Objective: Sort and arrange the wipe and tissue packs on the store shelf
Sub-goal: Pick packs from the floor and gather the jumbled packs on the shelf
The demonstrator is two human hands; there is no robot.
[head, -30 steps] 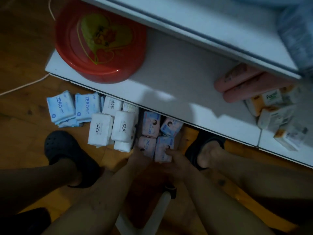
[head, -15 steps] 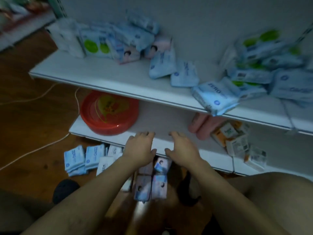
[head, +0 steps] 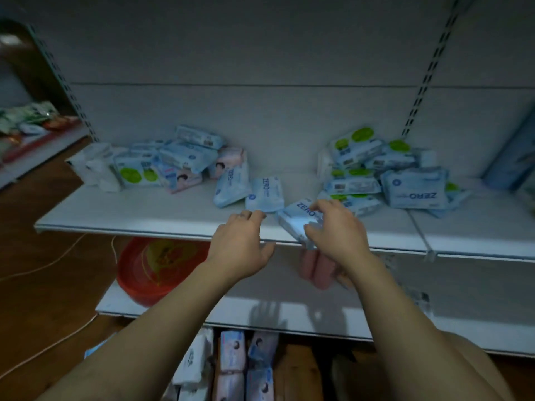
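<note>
Fingers of the right hand (head: pixel 335 230) curl round a ZERO pack (head: pixel 298 219) at the front edge of the shelf (head: pixel 130 209). Just beside it, the left hand (head: pixel 240 247) hangs over that edge, fingers loosely bent, holding nothing. Behind them lie a left heap (head: pixel 173 160) and a right heap (head: pixel 376 175) of packs. Below the shelf sits a red basin (head: pixel 139 273).

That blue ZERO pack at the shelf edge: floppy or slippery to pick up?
Probably soft: the ZERO pack looks like a film pouch, so it may sag. Its shiny wrap may be slippery. It overhangs the shelf edge, so a push might tip it off.
</note>
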